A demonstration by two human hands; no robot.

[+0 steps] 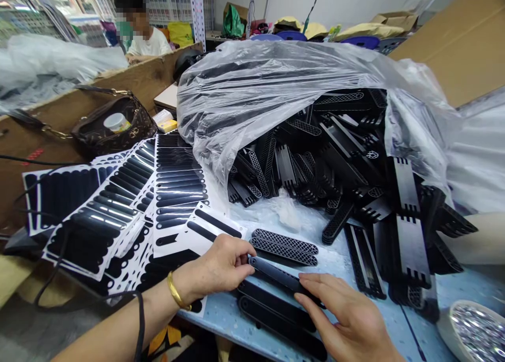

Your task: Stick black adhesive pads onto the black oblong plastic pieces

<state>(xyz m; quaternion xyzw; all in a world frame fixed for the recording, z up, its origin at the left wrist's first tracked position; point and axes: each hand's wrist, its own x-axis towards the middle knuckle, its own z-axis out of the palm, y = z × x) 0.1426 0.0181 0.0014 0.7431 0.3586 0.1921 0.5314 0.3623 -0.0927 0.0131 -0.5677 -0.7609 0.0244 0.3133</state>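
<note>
Between my two hands lies a long black strip (275, 273) with rounded ends, on or just above a black bar. My left hand (221, 263), a gold bangle at its wrist, pinches the strip's left end between thumb and fingers. On the right end, the fingers and thumb of my right hand (347, 312) close from both sides. Nearer to me, smooth black bars (281, 328) lie side by side on the blue table (221, 314). Just beyond the strip are black bars with a lattice surface (284, 244). A white sheet with black stickers (215, 222) lies beside my left hand.
A clear plastic bag (252, 83) spills many black parts (315, 167) over the table. Sticker sheets (181, 178) pile up at left, near a brown handbag (134, 125). A bowl of shiny pieces (475, 330) stands at right. Behind a wooden board sits another person (148, 41).
</note>
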